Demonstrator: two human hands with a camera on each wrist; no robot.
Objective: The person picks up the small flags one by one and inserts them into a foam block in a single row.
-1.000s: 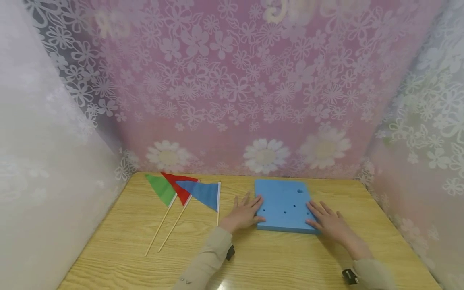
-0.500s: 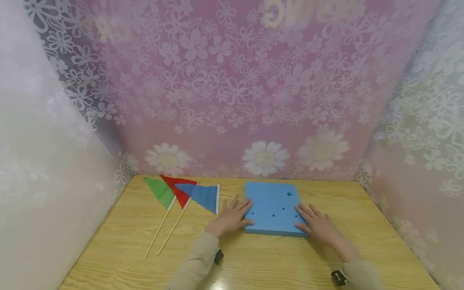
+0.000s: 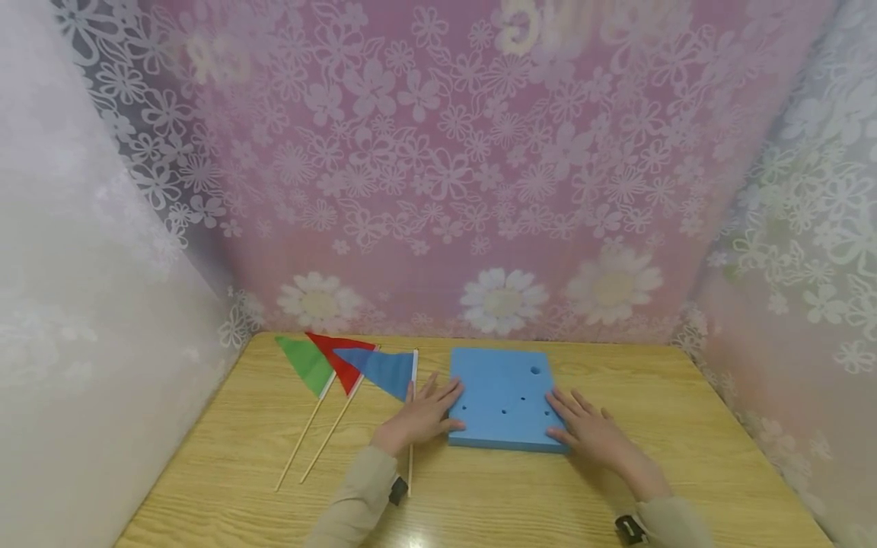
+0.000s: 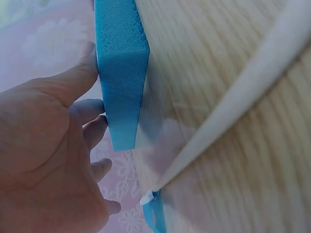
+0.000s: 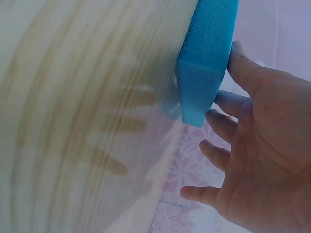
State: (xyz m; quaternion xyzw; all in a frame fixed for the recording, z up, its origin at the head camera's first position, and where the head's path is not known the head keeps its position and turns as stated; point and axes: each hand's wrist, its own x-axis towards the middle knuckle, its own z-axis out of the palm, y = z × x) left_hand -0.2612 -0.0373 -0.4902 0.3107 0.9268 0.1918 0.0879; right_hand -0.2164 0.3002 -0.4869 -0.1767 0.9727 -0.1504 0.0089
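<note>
Left hand (image 3: 419, 415) and right hand (image 3: 594, 432), fingers spread, touch blue block (image 3: 496, 388) lower centre, likely positioning it; next probably needs letting go.

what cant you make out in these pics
Red flag: head view, partly covered by the blue flag.
Blue flag's stick: head view, middle hidden by the left hand.
Blue block: cut off by the top edge in both wrist views.
Small holes: head view, too small to tell their depth.
</note>
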